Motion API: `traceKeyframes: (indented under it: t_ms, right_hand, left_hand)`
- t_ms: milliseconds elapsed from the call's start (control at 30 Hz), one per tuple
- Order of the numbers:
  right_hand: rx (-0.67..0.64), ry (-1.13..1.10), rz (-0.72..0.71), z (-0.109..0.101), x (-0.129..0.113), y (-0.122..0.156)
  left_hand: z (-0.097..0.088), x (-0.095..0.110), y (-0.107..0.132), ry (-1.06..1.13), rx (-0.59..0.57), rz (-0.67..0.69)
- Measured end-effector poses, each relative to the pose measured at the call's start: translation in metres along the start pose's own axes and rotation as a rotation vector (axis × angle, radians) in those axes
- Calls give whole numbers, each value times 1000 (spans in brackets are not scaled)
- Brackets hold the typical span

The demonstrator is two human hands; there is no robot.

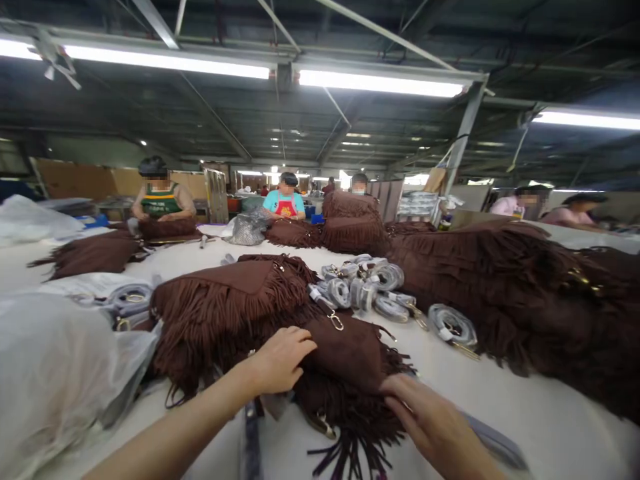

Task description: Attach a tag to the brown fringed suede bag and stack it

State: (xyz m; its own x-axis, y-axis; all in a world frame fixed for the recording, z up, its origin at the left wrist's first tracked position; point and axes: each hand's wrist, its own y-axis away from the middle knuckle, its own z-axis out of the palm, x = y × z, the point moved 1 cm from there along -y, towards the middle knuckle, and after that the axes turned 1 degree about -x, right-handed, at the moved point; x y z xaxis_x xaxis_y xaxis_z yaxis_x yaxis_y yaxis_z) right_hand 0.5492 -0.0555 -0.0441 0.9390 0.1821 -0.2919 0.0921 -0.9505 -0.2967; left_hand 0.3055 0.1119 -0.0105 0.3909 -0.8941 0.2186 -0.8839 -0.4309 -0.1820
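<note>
A dark brown fringed bag (345, 353) lies on the table in front of me, its fringe spread toward me and to the right. My left hand (280, 360) is closed on the bag's left edge, fingers bent over the brown material. At the lower right edge, my right hand (425, 417) grips the same bag between thumb and fingers; the thumb is partly hidden. A gold clasp (335, 321) rests on the bag's far side. Close behind my left hand sits a stack of similar fringed bags (220, 300).
Coiled straps in clear wrap (365, 283) lie beyond the bag, with one wrapped coil (453, 325) farther right. A large heap of brown fringed bags (500, 287) fills the right side. Translucent plastic bags (60, 373) lie at left. Several co-workers sit across the table.
</note>
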Motion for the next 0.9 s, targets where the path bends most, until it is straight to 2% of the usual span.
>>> traceKeyframes:
  t_ms: [67,133,267,367,467,567,667,800,900]
  right_hand:
    - [-20,177,-25,15,-16,-20]
    - [-69,339,35,27,-31,-39]
    - [-93,422,94,34,-42,-66]
    - [-117,387,64,18,-31,-75]
    - [-151,313,17,-10,-12,-74]
    - [-177,216,-55,-42,1,-66]
    - [-174,106,-122,-66,5,-56]
    - [-124,-26,-132,-78,8,-42]
    - [-56,-84,-92,-82,14,-22]
  left_hand:
    - [8,-7,0,-21,-23,-31]
    - [11,-20,2,-38,-22,-86]
    - [7,-51,10,-19,5,-172]
    - [0,-69,15,62,8,-172]
    - [-8,-81,19,193,12,-180]
    - [-15,-86,18,328,52,-214]
    - [-18,-87,15,413,89,-232]
    - [-16,-86,13,454,127,-244]
    - [-12,-86,13,456,149,-255]
